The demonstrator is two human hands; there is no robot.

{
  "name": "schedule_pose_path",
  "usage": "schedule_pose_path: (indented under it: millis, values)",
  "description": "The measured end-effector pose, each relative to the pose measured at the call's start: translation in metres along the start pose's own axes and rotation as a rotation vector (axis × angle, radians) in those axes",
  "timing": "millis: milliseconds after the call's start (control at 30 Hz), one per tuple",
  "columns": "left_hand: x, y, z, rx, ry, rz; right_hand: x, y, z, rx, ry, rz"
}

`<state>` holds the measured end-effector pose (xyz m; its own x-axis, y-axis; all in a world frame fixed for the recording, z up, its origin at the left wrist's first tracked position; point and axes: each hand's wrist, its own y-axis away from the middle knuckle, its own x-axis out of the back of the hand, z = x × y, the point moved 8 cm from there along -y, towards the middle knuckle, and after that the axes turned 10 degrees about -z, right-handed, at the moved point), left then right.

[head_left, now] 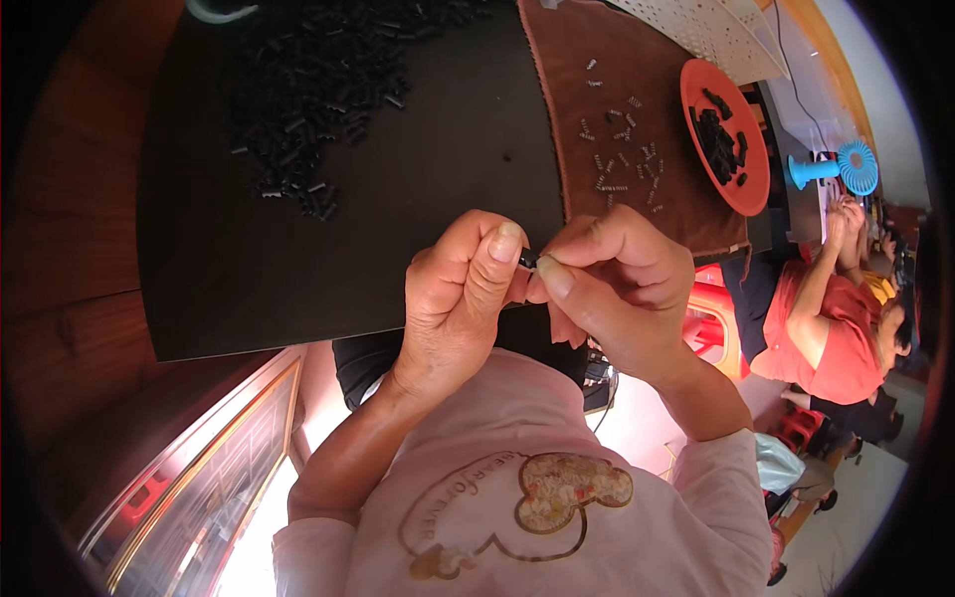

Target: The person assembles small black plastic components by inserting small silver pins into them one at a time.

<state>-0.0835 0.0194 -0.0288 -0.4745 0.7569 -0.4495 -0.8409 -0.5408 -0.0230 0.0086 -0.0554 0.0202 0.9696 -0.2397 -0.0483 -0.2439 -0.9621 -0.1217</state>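
Fingers of the left hand [453,284] and right hand [627,289] pinch one small black piece [528,259] between them, near the surface [448,149] edge; better to keep it straight, pressing gently.

A small, glossy black piece [528,259], partly hidden, sits pinched between both hands [453,289].

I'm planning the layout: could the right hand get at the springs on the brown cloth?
Probably yes: the springs lie just beyond the right hand, uncovered, though its fingers appear to pinch a small black piece.
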Motion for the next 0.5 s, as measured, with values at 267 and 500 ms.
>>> schedule_pose_path:
  millis: [267,500]
  values:
    - [0.003,0.001,-0.004,0.001,-0.079,-0.087,-0.001,0.009,0.002,-0.036,0.02,0.038]
    - [0.0,0.001,0.002,-0.009,-0.225,-0.081,-0.002,0.012,0.0,-0.04,0.025,0.036]
